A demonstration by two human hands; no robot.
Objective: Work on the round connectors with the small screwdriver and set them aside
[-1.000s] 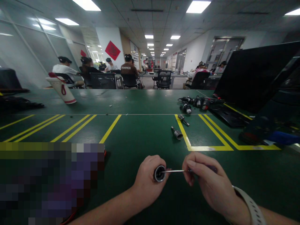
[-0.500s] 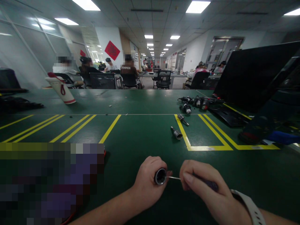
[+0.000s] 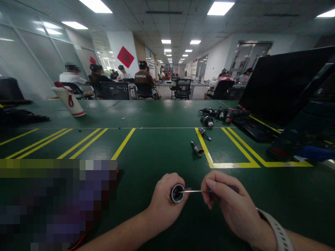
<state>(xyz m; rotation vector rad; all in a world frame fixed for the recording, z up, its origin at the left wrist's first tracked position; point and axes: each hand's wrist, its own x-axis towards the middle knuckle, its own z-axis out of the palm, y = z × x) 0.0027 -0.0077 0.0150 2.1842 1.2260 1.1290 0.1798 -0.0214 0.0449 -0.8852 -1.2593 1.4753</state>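
Observation:
My left hand (image 3: 163,202) is closed around a short black and silver cylindrical part (image 3: 177,193), its open round end turned towards the camera. My right hand (image 3: 227,202) is closed on a small screwdriver (image 3: 195,191) with a dark handle; its thin metal shaft runs leftwards and its tip sits inside the part's opening. Both hands hover just above the green mat (image 3: 146,150) near its front edge. A pale watch strap (image 3: 277,232) is on my right wrist.
Two loose metal parts (image 3: 197,149) (image 3: 204,133) lie by the yellow lines ahead. A heap of drill parts (image 3: 222,114) sits further back beside a black monitor (image 3: 285,83). A white paper cup (image 3: 69,101) stands at the far left. Seated people work at desks behind.
Both hands dipped lower half a second ago, with the shaft pushed deeper into the part; they have risen back and the screwdriver is drawn out a little to the right.

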